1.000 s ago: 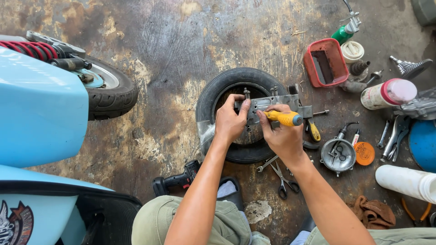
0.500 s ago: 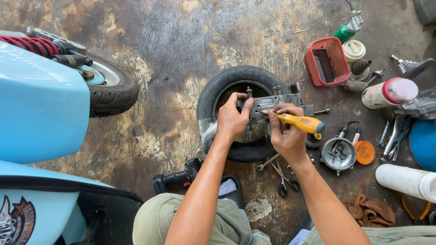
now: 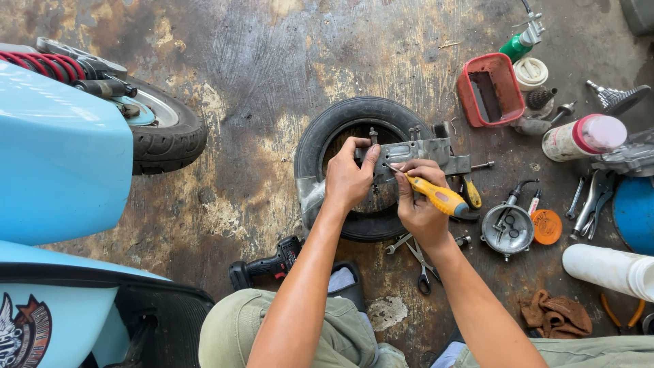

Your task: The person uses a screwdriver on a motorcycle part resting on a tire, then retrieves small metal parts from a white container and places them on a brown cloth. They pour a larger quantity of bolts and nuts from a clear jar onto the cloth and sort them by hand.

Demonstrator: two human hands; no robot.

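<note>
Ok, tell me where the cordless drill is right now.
The drill lies on the floor in the lower middle of the head view, just left of the left forearm, below the tyre and beside the knee.

White spray can (image 3: 580, 138) with pink cap, printed label, lying on floor at right edge. Round orange labelled lid (image 3: 547, 227) just beside grey metal cover. Sticker (image 3: 24, 330) on blue scooter panel, bottom-left corner.

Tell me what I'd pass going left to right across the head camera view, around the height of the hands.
Light blue scooter body panel → black rubber tyre lying flat → left hand → right hand holding yellow-handled screwdriver → round grey metal cover → orange round lid → blue round container.
</note>
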